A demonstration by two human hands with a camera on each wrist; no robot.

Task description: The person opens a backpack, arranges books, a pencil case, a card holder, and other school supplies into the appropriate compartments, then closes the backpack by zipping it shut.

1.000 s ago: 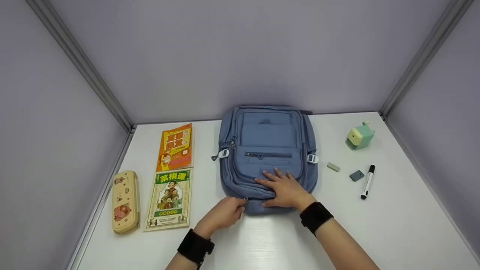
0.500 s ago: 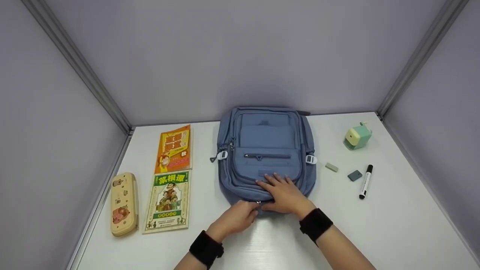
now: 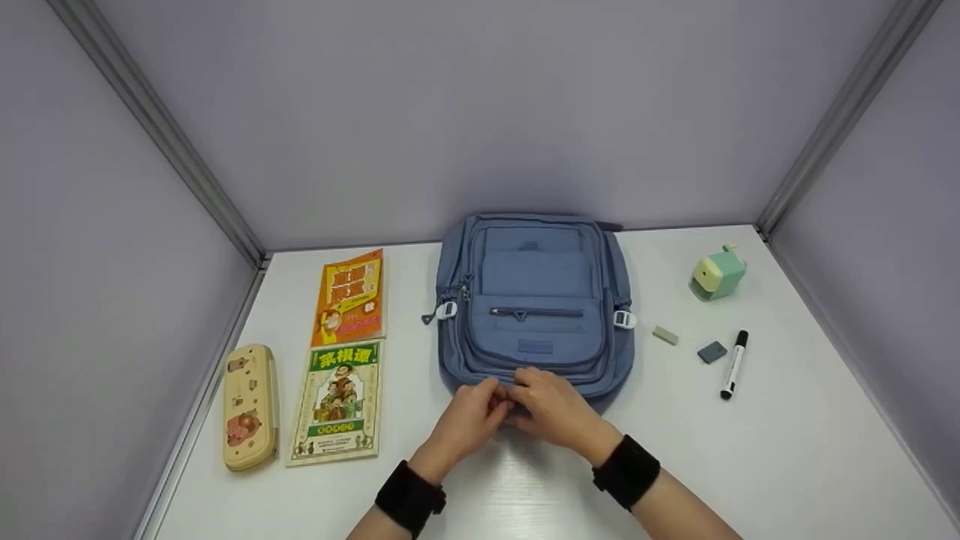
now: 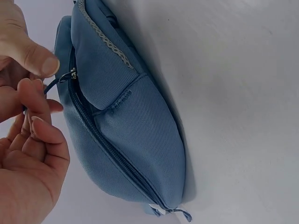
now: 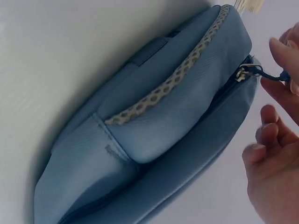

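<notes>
A blue backpack [image 3: 540, 300] lies on the table with its front face up and its bottom end toward the person. At that end, my left hand [image 3: 469, 420] pinches the dark cord of a zipper pull [image 4: 57, 83]; its metal slider [image 5: 241, 73] sits on the zipper track. My right hand [image 3: 555, 412] meets the left at the same spot, its fingers bent near the pull. In the right wrist view the right fingers [image 5: 266, 135] look apart from the cord. Part of the cord is hidden among the fingers.
Left on the table [image 3: 525, 495] are an orange book [image 3: 349, 296], a green-and-cream book [image 3: 335, 401] and a yellow pencil case [image 3: 250, 405]. At the right stand a pencil sharpener [image 3: 718, 274], two small blocks, one greyish green [image 3: 665, 335] and one dark [image 3: 712, 352], and a marker [image 3: 734, 365].
My left hand has moved right along the zipper with the pull. My right hand, earlier spread flat on the backpack's front, has drawn back and bent its fingers beside the left hand.
</notes>
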